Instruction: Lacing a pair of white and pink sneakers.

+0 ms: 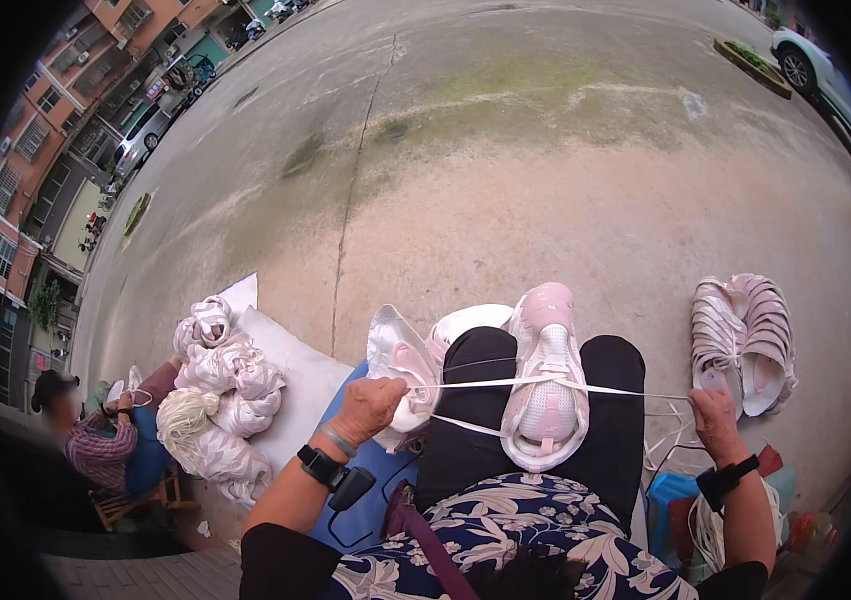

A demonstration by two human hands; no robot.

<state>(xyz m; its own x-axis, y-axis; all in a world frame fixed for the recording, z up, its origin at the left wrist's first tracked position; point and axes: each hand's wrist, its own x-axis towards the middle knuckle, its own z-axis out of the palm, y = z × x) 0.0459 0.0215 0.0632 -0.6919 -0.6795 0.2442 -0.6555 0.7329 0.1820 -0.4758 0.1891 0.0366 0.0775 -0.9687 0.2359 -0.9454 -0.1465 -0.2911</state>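
I sit with a pink and white sneaker [547, 385] resting on my lap, sole toward my knees, midway between my two hands. My left hand [370, 405] is closed around one end of a white lace [485, 382] and also presses against a second pink sneaker upper [397, 365] just beyond its knuckles. My right hand [715, 418] is pinched shut on the other end of the same lace, so the lace runs taut across the sneaker from one hand to the other; the hands are well apart. A second strand drops from my left hand toward the sneaker's heel, though I cannot tell where it ends.

Out past my right hand lies a stack of white and pink uppers [745, 340] on the concrete ground [505, 190], near but not touching me. Under my right wrist hangs a bundle of loose laces [707, 525], crowding that edge. Well off past my left hand a pile of uppers [220, 395] lies on a white sack [295, 385], with another person [105, 440] seated beyond it. Ahead of both hands the concrete is wide.
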